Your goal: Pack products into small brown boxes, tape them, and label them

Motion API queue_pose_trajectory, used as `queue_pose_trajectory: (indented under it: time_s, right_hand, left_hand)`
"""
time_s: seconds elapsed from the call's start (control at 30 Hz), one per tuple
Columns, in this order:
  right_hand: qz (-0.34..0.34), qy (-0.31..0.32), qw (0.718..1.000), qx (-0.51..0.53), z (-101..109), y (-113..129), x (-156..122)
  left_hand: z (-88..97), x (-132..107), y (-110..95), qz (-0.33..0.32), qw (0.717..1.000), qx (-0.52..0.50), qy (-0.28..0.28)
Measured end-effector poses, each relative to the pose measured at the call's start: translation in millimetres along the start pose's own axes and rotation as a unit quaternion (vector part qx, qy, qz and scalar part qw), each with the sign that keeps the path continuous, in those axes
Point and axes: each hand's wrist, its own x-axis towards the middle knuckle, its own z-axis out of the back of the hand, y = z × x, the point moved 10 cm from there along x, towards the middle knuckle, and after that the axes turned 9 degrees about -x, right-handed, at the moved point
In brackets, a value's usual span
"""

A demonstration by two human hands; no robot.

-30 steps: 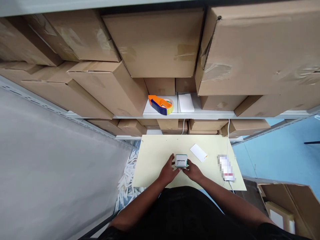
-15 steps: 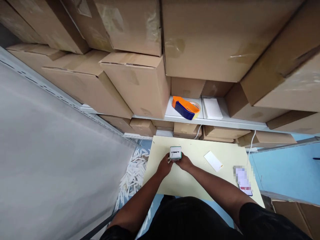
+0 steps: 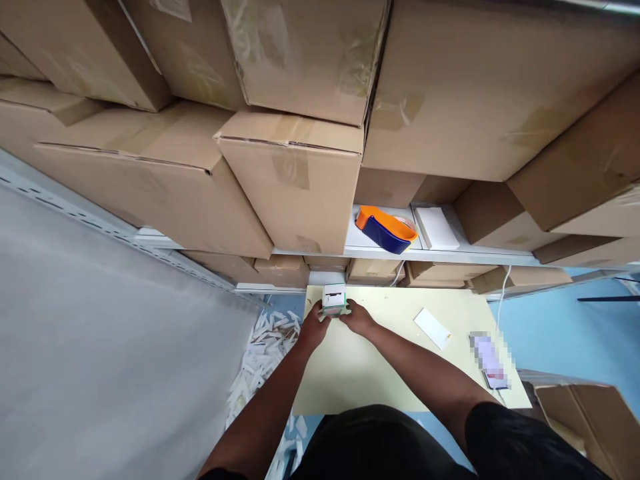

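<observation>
A small white box with green edges (image 3: 334, 295) is near the far left part of the pale yellow table (image 3: 370, 373). A dark mark shows on its white face. My left hand (image 3: 313, 325) grips its left side, fingers closed against it. On the opposite side my right hand (image 3: 359, 317) is closed on the box's near right corner. Parts of the fingertips are hidden by the box, and I cannot tell whether it touches the table. To the right lies a flat white card or packet (image 3: 433, 327).
A phone (image 3: 493, 363) lies at the table's right side. Above, a shelf (image 3: 470, 253) carries an orange and blue tape dispenser (image 3: 386, 229), a white stack (image 3: 436, 228) and cardboard boxes (image 3: 305, 180). White scraps (image 3: 265, 353) cover the floor at left; an open carton (image 3: 590, 420) stands at lower right.
Both hands have carried the small box left and slightly away from me, toward the table's far left corner. My view has shifted a little.
</observation>
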Motion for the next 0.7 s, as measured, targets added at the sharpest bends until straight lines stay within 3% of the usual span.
queue_pose_trajectory:
  time_s: [0.07, 0.1, 0.2, 0.27, 0.3, 0.4, 0.47, 0.53, 0.6, 0.7]
  right_hand:
    - [0.008, -0.05, 0.999, -0.01, 41, 9, -33]
    - [0.053, -0.113, 0.992, -0.02, 75, 24, -53]
    - [0.174, -0.33, 0.922, -0.102, 190, 80, -116]
    - [0.198, -0.409, 0.874, -0.171, 248, 114, -134]
    - [0.195, -0.42, 0.861, -0.212, 268, 129, -131]
    - [0.168, -0.377, 0.857, -0.307, 295, 153, -93]
    - [0.166, -0.332, 0.867, -0.333, 294, 156, -68]
    - [0.178, -0.319, 0.87, -0.33, 291, 153, -61]
    - [0.202, -0.346, 0.863, -0.307, 294, 147, -76]
    - [0.223, -0.402, 0.846, -0.268, 298, 127, -130]
  left_hand:
    - [8.5, -12, 10, 0.015, 1.0, 0.001, -0.019]
    - [14.1, -20, 14, 0.019, 0.999, 0.006, -0.031]
    - [30.4, -56, 21, 0.004, 0.998, 0.022, -0.052]
    - [36.0, -81, 24, 0.0, 0.998, 0.043, -0.041]
    - [37.1, -92, 25, 0.004, 0.998, 0.055, -0.031]
    - [35.9, -121, 26, 0.023, 0.996, 0.082, 0.003]
    - [34.8, -134, 24, 0.036, 0.995, 0.092, 0.013]
    - [34.2, -143, 22, 0.043, 0.994, 0.103, 0.012]
    - [31.9, -148, 21, 0.044, 0.992, 0.115, 0.016]
    - [24.4, -152, 22, 0.048, 0.99, 0.129, 0.034]
